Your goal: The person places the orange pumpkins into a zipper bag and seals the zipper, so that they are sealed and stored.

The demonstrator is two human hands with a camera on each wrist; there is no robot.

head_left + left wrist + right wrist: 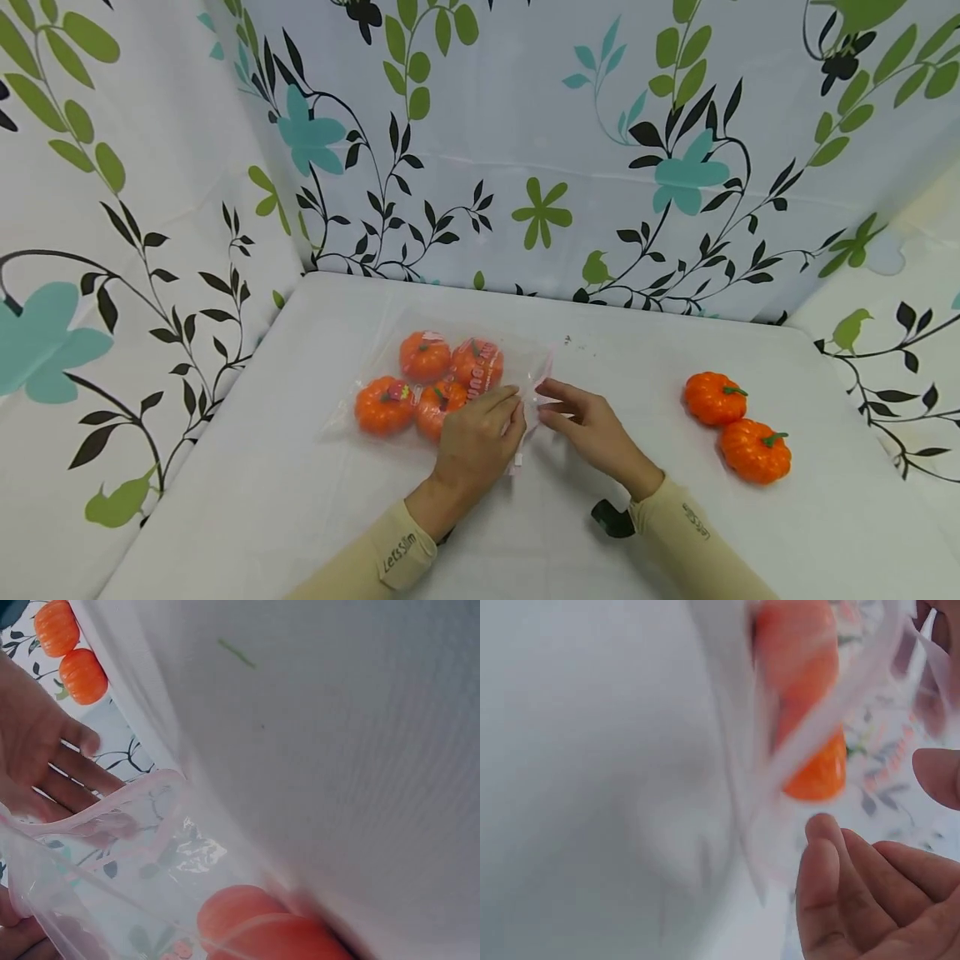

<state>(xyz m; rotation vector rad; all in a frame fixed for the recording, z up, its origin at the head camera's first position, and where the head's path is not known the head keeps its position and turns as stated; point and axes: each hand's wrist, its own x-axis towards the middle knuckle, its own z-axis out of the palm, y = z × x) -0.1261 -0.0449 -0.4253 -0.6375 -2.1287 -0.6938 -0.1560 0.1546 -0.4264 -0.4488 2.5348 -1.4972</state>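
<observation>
A clear zip bag [375,367] with a pinkish mouth edge lies on the table, holding several small orange pumpkins [385,407]. My left hand [480,437] pinches the bag near its mouth, partly covering one pumpkin. In the left wrist view its curled fingers [30,941] show at the bag's edge. My right hand [592,429] is at the right of the mouth, its fingers extended and relaxed. In the left wrist view, some fingers of the right hand [37,742] show through the clear film. The right wrist view shows no bag edge pinched between the right hand's fingers [821,889].
Two loose orange pumpkins with green stems, the rear one [715,398] and the front one [755,451], sit together at the right on the white-covered table [247,467]. A leaf-and-flower patterned curtain [480,150] hangs behind and along the sides.
</observation>
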